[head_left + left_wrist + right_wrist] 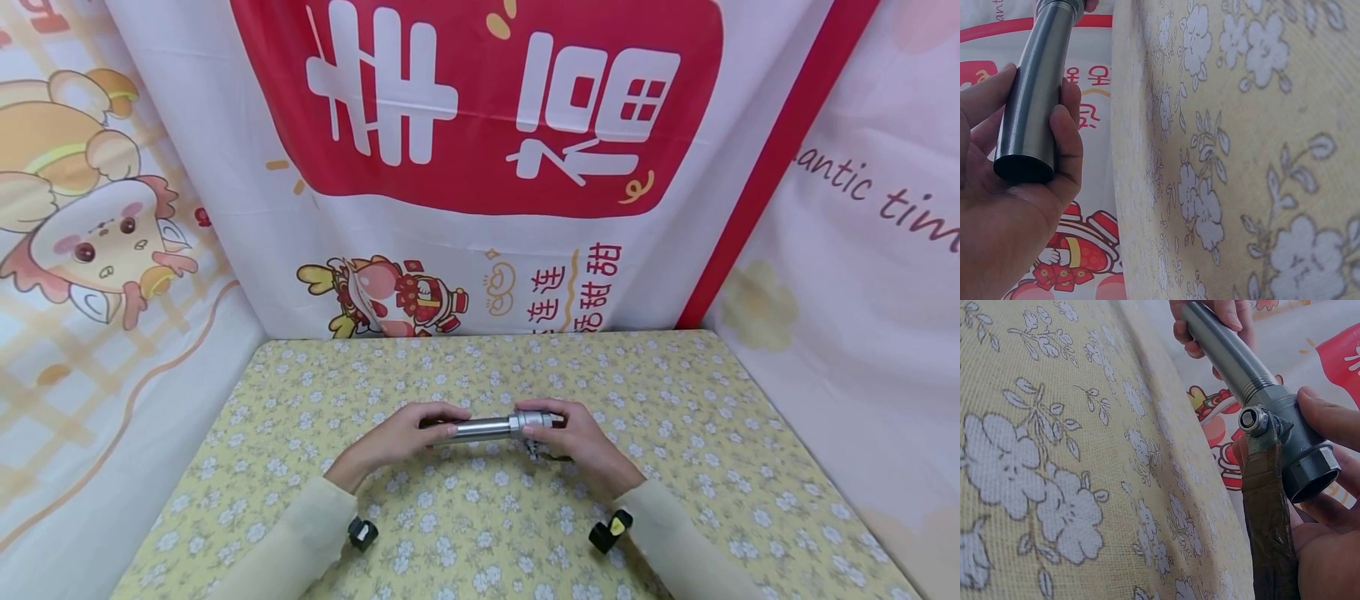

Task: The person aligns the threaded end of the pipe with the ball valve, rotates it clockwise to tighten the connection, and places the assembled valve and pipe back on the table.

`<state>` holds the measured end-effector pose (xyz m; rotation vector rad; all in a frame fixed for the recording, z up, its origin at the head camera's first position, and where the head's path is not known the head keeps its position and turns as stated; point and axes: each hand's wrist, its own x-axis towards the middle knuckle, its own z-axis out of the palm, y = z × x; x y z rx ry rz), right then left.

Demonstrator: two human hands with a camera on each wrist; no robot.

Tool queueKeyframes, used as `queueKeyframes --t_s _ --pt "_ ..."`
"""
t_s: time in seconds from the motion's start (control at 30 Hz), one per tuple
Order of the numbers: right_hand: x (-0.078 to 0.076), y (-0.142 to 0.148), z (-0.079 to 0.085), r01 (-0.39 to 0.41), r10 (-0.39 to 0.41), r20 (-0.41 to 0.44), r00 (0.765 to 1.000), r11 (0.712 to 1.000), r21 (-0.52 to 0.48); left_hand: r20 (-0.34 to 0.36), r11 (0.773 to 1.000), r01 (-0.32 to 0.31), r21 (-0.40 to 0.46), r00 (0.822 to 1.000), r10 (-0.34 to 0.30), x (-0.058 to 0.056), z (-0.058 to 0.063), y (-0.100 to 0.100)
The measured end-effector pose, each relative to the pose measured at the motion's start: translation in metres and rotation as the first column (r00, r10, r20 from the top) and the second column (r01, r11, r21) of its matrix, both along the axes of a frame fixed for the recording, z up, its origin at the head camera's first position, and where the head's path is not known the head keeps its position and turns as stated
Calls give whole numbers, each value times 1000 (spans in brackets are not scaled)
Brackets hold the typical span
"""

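Observation:
Above the table, a straight metal pipe (pixel 482 429) and a metal ball valve (pixel 1291 422) are joined end to end. My left hand (pixel 412 433) grips the pipe near its free end, thumb on one side and fingers curled round the other. On the valve body, my right hand (pixel 583 440) holds with thumb and fingers around it. The right wrist view shows a few bare threads (pixel 1260 387) on the pipe where it enters the valve. A lever handle (pixel 1267 519) with a brown, worn covering hangs from a nut on the valve's side. The valve's other end is open.
A yellow flowered cloth (pixel 465 533) covers the table under both hands. Printed hangings (pixel 487 233) stand behind the table and on both sides. Small black wrist cameras (pixel 363 533) sit at the cuffs.

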<state>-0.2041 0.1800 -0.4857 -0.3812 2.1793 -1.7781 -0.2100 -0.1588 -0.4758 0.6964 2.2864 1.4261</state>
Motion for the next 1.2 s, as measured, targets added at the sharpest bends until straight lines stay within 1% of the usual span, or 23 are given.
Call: queueKeyframes --t_s 0.1,0.33,0.77,1.0,1.2 --pt "0 0 0 -1 1 0 1000 1000 1 7 1000 10 9 1000 -10 1 1 -1" --pt "0 -1 -2 3 -3 5 1000 1000 4 -8 1000 27 1 1000 -27 1 1 -2" --pt "1 -1 -1 2 -2 11 1000 1000 0 -37 999 27 -17 999 -27 1 0 0" --pt "1 -2 0 0 0 7 1000 1000 -2 -40 999 31 -16 999 -31 0 0 0" --pt "1 -1 -1 -7 7 15 1000 1000 -13 -35 999 32 -35 999 -33 0 -1 -1"
